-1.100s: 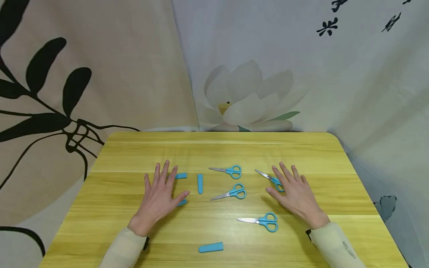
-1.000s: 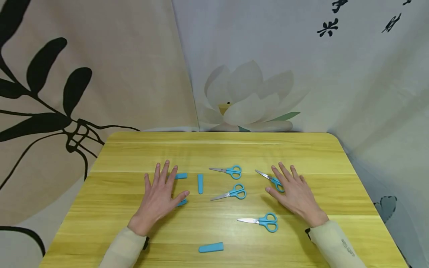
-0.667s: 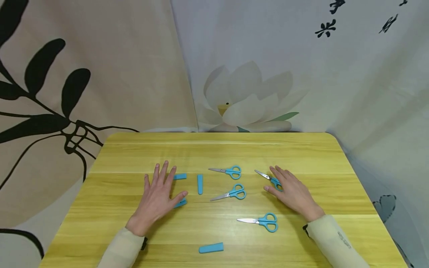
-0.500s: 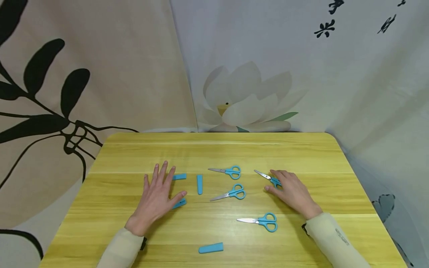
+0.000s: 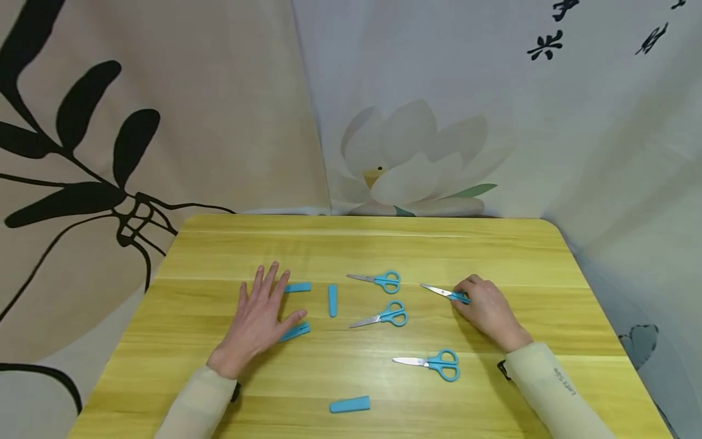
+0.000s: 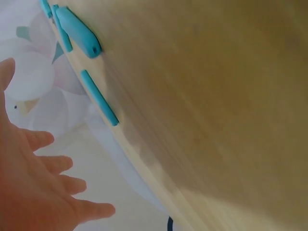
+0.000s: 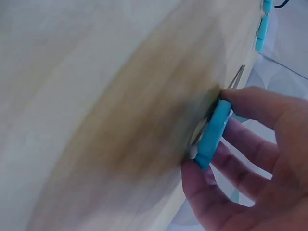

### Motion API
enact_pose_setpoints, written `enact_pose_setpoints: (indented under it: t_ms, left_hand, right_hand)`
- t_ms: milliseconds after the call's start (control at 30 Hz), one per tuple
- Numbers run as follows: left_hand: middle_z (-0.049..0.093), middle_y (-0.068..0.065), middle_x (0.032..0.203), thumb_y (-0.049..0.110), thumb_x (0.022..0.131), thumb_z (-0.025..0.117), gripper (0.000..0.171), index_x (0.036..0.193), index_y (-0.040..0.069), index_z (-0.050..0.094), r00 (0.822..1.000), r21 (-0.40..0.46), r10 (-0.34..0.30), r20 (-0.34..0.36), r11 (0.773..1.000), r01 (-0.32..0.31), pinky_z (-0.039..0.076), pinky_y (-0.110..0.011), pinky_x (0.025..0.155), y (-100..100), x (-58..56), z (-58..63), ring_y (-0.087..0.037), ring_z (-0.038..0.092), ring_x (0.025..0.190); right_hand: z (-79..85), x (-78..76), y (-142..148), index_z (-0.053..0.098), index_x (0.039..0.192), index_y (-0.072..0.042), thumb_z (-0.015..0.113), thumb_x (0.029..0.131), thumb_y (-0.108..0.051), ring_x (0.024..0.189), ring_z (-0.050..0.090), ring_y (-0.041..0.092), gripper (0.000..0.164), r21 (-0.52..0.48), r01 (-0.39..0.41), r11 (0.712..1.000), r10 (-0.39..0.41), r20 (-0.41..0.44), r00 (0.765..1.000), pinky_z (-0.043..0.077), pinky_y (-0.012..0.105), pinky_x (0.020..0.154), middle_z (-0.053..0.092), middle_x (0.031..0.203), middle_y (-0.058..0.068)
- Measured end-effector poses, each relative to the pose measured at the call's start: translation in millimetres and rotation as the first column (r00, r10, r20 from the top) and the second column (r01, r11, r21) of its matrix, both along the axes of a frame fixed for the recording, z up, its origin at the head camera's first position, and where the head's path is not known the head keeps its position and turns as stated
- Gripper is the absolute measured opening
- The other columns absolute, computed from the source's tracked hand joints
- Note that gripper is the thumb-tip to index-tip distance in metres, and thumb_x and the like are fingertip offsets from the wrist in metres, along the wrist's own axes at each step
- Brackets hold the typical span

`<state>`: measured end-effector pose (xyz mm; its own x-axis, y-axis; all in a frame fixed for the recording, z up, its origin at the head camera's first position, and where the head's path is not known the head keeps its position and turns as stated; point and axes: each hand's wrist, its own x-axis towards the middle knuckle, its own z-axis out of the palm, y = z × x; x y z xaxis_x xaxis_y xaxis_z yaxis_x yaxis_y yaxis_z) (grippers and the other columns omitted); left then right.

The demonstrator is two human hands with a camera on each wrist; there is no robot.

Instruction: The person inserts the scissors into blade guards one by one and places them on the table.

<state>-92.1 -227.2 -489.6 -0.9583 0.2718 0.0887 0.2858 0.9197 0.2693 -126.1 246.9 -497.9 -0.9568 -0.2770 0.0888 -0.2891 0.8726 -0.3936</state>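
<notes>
I see the right hand [image 5: 487, 310] pinching blue-handled scissors [image 5: 442, 292] (slim, silvery blades). Left of them, the left hand [image 5: 255, 324] spreads wide, empty.

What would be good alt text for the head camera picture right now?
A person's right hand holds one pair of scissors by its blue handles at a wooden table. The left hand, fingers spread, partly hides two blue covers; two other covers and three more scissors lie on the table.
</notes>
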Motion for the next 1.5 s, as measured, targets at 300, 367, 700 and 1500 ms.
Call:
enact_pose_setpoints:
  t_ms: [300, 367, 700, 1500]
  left_hand:
    - [0.014, -0.019, 0.171, 0.066, 0.098, 0.057, 0.093, 0.163, 0.007, 0.029, 0.995, 0.005, -0.084, 0.044, 0.996, 0.084, 0.014, -0.077, 0.115, -4, -23.9, -3.5, -0.047, 0.01, 0.155]
    - [0.015, -0.019, 0.17, 0.066, 0.098, 0.058, 0.092, 0.163, 0.007, 0.029, 0.993, -0.003, -0.1, 0.057, 0.995, 0.1, 0.016, -0.076, 0.115, -6, -29.1, -5.3, -0.047, 0.011, 0.155]
    - [0.044, -0.023, 0.156, 0.042, 0.097, 0.074, 0.071, 0.151, 0.003, 0.05, 0.983, 0.051, -0.184, 0.019, 0.982, 0.183, 0.037, -0.068, 0.109, -10, -49.3, -13.4, -0.047, 0.039, 0.144]
    - [0.065, 0.0, 0.102, 0.006, 0.096, 0.074, 0.018, 0.114, 0.007, 0.077, 0.957, 0.339, -0.233, 0.171, 0.926, 0.165, 0.053, -0.035, 0.079, -14, -72.9, -19.2, -0.014, 0.058, 0.089]
  right_hand:
    - [2.6, 8.7, 5, 0.075, 0.101, -0.002, 0.079, 0.09, -0.011, 0.092, 0.063, 0.037, 0.015, -0.017, 0.034, 0.999, -0.035, -0.016, 0.999, 0.053, 0.053, 0.08, 0.067, 0.108, 0.017]
    - [2.7, 11.4, 5, 0.075, 0.1, -0.002, 0.079, 0.09, -0.01, 0.092, 0.063, 0.037, 0.014, -0.022, 0.032, 0.999, -0.033, -0.029, 0.999, 0.053, 0.052, 0.08, 0.067, 0.108, 0.016]
    - [5.3, 22.2, 3, 0.075, 0.1, -0.004, 0.081, 0.088, -0.008, 0.092, 0.062, 0.034, 0.014, -0.027, 0.034, 0.999, -0.036, -0.064, 0.997, 0.053, 0.051, 0.08, 0.067, 0.107, 0.014]
    - [7.0, 28.4, 1, 0.076, 0.101, -0.005, 0.082, 0.087, -0.007, 0.094, 0.063, 0.035, 0.016, -0.043, 0.034, 0.999, -0.038, -0.098, 0.995, 0.054, 0.052, 0.08, 0.067, 0.107, 0.013]
